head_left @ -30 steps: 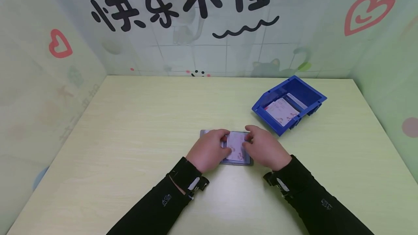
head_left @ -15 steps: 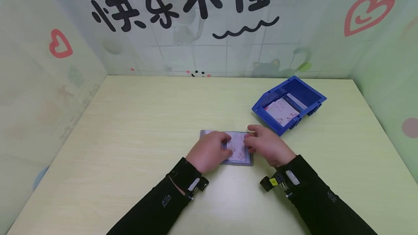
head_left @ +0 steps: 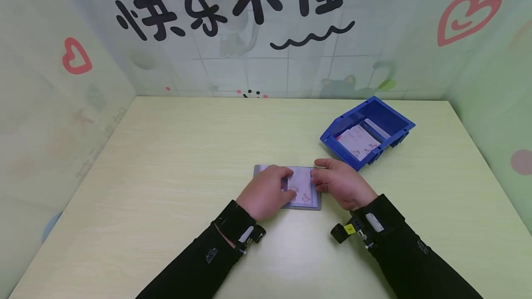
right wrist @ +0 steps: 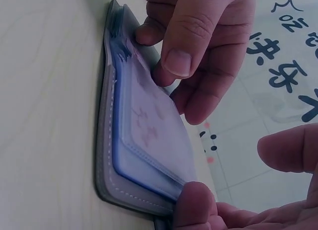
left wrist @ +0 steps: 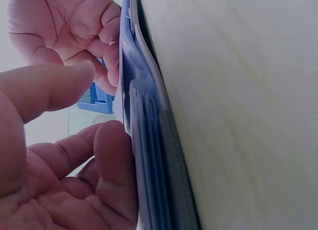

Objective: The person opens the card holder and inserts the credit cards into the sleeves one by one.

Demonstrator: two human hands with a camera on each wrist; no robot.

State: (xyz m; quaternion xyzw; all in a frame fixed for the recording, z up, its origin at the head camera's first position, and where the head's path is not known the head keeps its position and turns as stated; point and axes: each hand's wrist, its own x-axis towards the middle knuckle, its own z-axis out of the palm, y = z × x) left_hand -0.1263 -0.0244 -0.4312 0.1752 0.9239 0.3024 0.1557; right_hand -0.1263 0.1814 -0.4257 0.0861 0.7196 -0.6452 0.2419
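Observation:
A grey stitched card holder [head_left: 314,207] lies spread on the table, with clear plastic sleeves [left wrist: 149,165] stacked inside. A pale pink card with a flower print [head_left: 301,183] shows on its right half. My left hand [head_left: 266,192] rests on the holder's left half, and in the left wrist view its thumb stands apart from the fingers touching the sleeves. With its fingertips at the card's right edge, my right hand [head_left: 344,185] touches the sleeve; the right wrist view shows the right thumb [right wrist: 288,148] held away. The left hand hides part of the holder.
Behind the right hand, a blue plastic bin [head_left: 388,112] stands at an angle, holding a pink printed card [head_left: 359,142] and other flat cards. A printed wall panel [head_left: 266,73] borders the table [head_left: 166,160] at the back.
The right wrist has turned and shifted slightly right, bringing its camera round; the right fingers have drawn together at the card's edge. The left hand has stayed nearly still.

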